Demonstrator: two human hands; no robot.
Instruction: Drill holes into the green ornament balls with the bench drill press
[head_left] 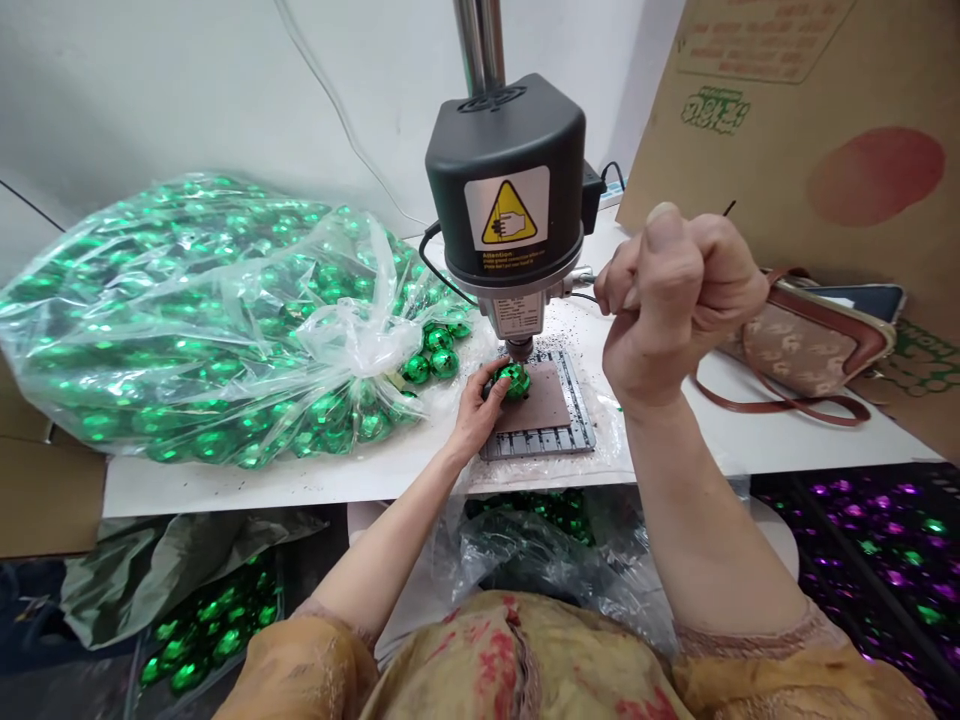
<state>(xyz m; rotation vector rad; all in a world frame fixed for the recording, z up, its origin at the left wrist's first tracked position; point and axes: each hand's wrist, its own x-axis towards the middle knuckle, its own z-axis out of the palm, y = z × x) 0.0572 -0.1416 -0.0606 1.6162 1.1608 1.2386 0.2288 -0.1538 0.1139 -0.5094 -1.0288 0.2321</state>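
Note:
My left hand (484,408) grips a shiny green faceted ball (515,380) between thumb and fingers. The ball sits on a brown board (544,405) over the grey slotted base plate (581,425), right under the chuck (520,348) of a black-topped bench drill press (506,190). Raised at the right, my right hand (667,300) is closed in a fist around the press's lever handle (583,278). Most of that handle is hidden by the fingers. Whether the drill bit touches the ball is hidden too.
A large clear bag (202,320) of green balls fills the table's left side, with several loose balls (439,350) beside it. Behind my right hand are a handbag (806,335) and a cardboard box (780,120). Below the table's edge lie more green balls (217,620) and purple ones (885,540).

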